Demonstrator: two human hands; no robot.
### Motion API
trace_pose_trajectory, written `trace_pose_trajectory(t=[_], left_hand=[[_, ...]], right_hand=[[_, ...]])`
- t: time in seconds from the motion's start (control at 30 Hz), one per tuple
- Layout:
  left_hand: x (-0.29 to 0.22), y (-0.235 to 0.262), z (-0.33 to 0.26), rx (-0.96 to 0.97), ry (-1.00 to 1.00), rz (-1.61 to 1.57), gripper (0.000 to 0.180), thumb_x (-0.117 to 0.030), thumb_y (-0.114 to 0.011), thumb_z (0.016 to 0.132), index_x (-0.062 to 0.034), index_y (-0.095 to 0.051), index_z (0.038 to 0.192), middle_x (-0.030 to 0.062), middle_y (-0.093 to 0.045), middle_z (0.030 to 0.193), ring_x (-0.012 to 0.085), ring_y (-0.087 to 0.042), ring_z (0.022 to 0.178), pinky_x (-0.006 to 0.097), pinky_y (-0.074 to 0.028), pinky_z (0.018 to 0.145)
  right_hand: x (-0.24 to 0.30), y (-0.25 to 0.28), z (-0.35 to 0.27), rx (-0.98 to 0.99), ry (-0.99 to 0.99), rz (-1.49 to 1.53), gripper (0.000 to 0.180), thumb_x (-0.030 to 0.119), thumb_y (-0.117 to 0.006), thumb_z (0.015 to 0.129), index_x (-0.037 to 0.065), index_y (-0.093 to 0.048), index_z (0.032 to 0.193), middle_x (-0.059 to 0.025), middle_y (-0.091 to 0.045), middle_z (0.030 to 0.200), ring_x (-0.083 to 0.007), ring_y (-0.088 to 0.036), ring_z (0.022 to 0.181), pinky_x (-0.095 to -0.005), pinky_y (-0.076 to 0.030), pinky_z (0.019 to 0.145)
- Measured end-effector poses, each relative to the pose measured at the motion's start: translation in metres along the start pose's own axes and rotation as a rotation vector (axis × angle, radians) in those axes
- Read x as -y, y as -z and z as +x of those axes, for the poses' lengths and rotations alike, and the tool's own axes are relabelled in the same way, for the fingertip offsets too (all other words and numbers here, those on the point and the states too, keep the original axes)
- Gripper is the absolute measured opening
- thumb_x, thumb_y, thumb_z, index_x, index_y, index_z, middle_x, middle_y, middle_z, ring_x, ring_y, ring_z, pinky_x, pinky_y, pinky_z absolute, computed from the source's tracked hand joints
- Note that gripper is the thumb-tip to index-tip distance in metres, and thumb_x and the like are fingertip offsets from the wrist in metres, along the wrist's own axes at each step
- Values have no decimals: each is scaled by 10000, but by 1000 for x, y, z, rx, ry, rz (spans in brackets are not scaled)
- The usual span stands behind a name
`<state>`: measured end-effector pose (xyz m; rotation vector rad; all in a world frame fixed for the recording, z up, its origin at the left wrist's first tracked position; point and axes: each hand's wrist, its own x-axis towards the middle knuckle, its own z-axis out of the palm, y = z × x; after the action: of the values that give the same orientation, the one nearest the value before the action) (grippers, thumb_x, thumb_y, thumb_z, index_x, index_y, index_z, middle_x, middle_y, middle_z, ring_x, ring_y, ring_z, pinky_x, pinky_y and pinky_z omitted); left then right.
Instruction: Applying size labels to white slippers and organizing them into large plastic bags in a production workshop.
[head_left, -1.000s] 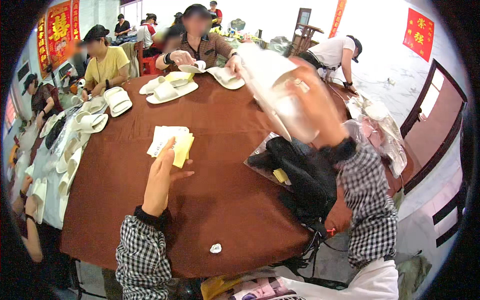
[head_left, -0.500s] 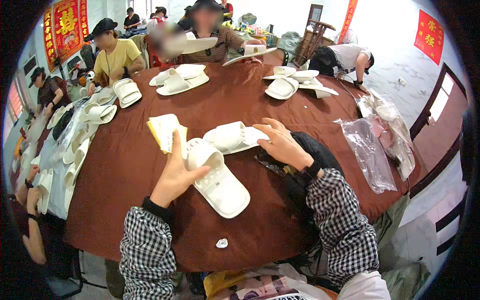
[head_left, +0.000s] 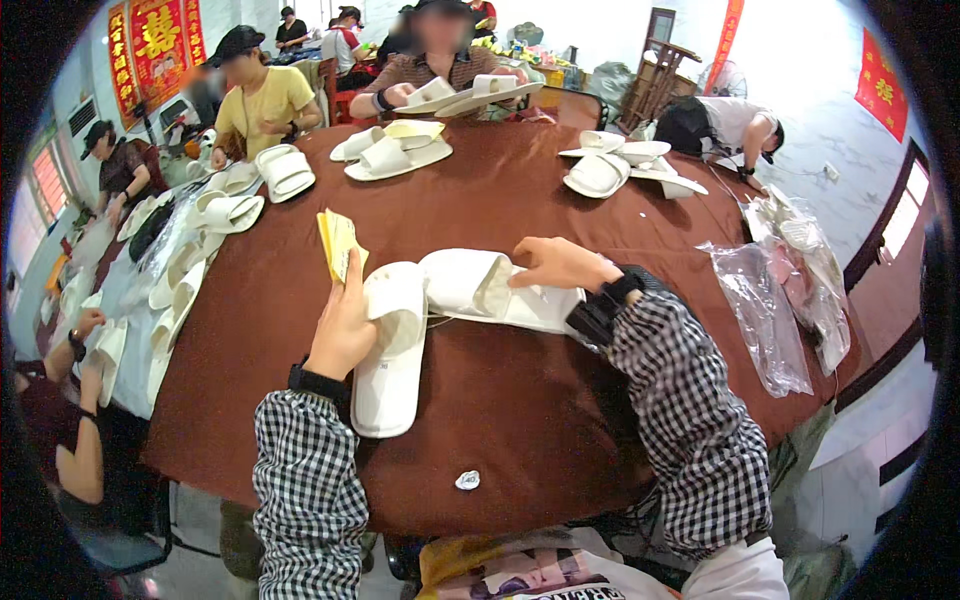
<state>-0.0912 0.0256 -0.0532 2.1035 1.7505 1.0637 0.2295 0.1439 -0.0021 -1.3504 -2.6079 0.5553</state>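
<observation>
On the brown bench [head_left: 540,400], the left slipper [head_left: 388,395] has swung straighter, making a corner with the right slipper [head_left: 465,275]; left of it, the left hand [head_left: 345,335] pinches yellow cards [head_left: 340,245], and right of it, the right hand [head_left: 568,265] is bent, maybe gripping, I can't tell.

Left open-toe slide slipper [head_left: 388,390]: white, broad plain band, small dark mark on footbed; toe points away from the camera. Right open-toe slide slipper [head_left: 465,283]: white, matching band, lying crosswise, toe leftward, close against the first. Yellow paper slips [head_left: 342,245]: bunched, held upright beside the first slipper's toe.
</observation>
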Motion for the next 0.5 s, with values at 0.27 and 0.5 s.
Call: trace_pose_trajectory(t=[0.27,0.5], left_hand=[[-12,0,-7,-28,29,303,854,39,-508,718,42,-138,1487,297,-444,1300,443,-461,1135,485,-445,926],[-41,-23,-6,-2,-127,308,841,40,-516,722,51,-155,1481,291,-466,1259,436,-478,1061,493,-450,865]], right_hand=[[49,-41,-93,-195,45,424,648,230,-663,857,-47,-366,1362,-278,-635,1113,-355,-631,1064,-391,-475,924],[37,-35,-111,-62,-155,524,710,263,-669,870,-66,-315,1390,-212,-661,937,-245,-661,709,-347,-539,627]])
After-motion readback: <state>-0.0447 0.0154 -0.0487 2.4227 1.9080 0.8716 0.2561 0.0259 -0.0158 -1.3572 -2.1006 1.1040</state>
